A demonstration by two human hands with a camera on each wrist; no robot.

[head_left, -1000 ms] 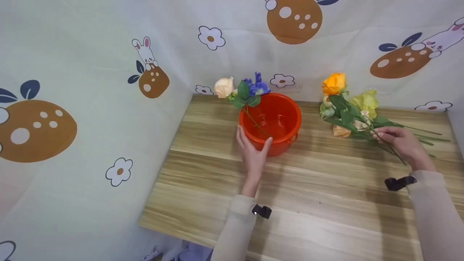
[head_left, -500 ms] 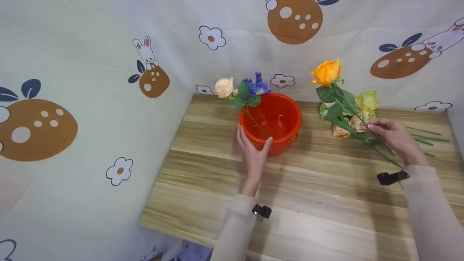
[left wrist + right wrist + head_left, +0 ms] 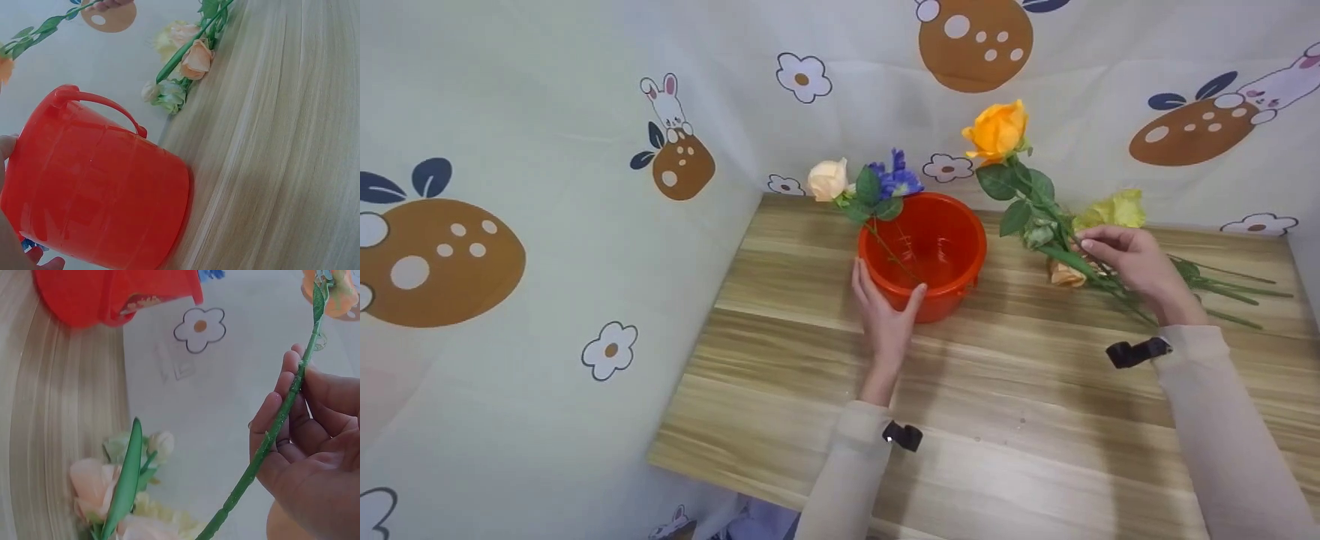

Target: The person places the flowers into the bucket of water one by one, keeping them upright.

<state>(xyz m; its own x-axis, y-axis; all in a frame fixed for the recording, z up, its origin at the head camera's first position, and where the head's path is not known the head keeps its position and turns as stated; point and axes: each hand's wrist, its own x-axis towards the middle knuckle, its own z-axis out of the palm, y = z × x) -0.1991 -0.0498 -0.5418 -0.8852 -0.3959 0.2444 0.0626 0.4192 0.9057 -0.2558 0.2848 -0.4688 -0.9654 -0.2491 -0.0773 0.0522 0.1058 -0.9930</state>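
Note:
A red bucket (image 3: 922,304) stands on the wooden table. My left hand (image 3: 887,322) holds its near left side, thumb by the rim and fingers along the wall; in the left wrist view the bucket (image 3: 107,185) hides most of that hand. A cream rose (image 3: 829,181) and a blue-purple flower (image 3: 897,178) lean out over the bucket's back left rim. My right hand (image 3: 1144,270) pinches the stem of an orange rose (image 3: 997,133), its bloom raised and tilted left. In the right wrist view the green stem (image 3: 270,439) lies between thumb and fingers.
Below and behind the right hand lie more flowers: a yellow one (image 3: 1119,208), a peach rose (image 3: 1067,274) and a pale green-white bloom (image 3: 1039,234). Their green stems (image 3: 1234,289) point right. A printed cloth wall (image 3: 720,45) borders the table (image 3: 780,360) at back and left.
My right hand has moved left with the orange rose, lifting its bloom up from the other flowers towards the bucket. My left hand and the bucket have stayed in place.

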